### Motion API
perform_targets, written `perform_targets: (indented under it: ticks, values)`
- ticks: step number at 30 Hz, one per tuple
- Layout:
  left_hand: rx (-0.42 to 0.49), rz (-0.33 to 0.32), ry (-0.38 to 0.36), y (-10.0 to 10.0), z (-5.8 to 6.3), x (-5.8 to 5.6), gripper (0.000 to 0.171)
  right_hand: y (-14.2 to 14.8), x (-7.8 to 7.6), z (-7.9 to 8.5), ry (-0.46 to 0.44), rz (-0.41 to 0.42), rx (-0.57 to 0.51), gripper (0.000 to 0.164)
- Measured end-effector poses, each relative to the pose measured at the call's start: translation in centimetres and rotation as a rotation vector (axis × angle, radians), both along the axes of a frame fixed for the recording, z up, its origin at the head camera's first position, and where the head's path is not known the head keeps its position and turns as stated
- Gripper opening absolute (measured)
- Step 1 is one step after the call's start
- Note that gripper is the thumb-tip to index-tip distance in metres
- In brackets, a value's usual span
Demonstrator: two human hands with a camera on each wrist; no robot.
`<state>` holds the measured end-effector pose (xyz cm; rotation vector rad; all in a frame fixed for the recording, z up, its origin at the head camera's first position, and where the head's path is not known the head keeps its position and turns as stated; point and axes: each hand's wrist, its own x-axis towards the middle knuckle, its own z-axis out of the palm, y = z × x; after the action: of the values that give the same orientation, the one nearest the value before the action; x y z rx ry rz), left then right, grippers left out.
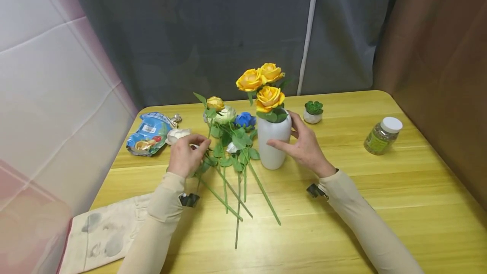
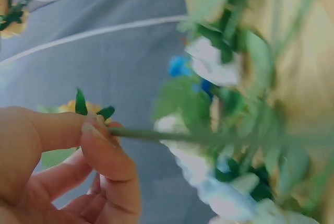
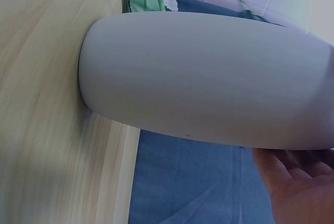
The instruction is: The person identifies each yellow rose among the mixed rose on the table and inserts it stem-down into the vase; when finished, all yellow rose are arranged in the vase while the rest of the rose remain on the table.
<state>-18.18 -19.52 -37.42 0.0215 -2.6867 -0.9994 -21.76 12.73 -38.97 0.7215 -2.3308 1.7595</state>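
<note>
In the head view my left hand pinches the green stem of a small yellow rose between thumb and fingertips, the bloom raised above the table. My right hand holds a white vase around its right side, with the thumb across the front and the fingers toward the back. The vase stands upright, and yellow roses rise from its mouth. Between the hands lie several loose flowers, among them a blue rose and a pale green-white bloom, their stems toward the near edge.
A blue snack bag lies at the back left, near a white flower. Behind the vase on the right sits a small potted succulent. A white-lidded jar stands far right. Beige cloth covers the near left corner.
</note>
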Motion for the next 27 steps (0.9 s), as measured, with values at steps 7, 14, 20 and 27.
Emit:
perform_targets:
  ticks: [7, 14, 20, 27]
  values:
    - [0.126, 0.008, 0.07, 1.6, 2.1, 0.0, 0.022, 0.1, 0.1, 0.0, -0.005, 0.003, 0.002, 0.082]
    - [0.272, -0.046, 0.165, 3.1, 3.1, -0.4, 0.019, 0.1, 0.1, 0.0, -0.012, -0.002, 0.011, 0.082]
    - [0.432, -0.129, 0.235, 4.2, 3.9, -0.9, 0.017, 0.1, 0.1, 0.0, -0.007, -0.004, 0.013, 0.082]
    - [0.545, -0.148, 0.31, 5.7, 5.2, -1.5, 0.018, 0.1, 0.0, -0.1, -0.002, 0.005, 0.002, 0.082]
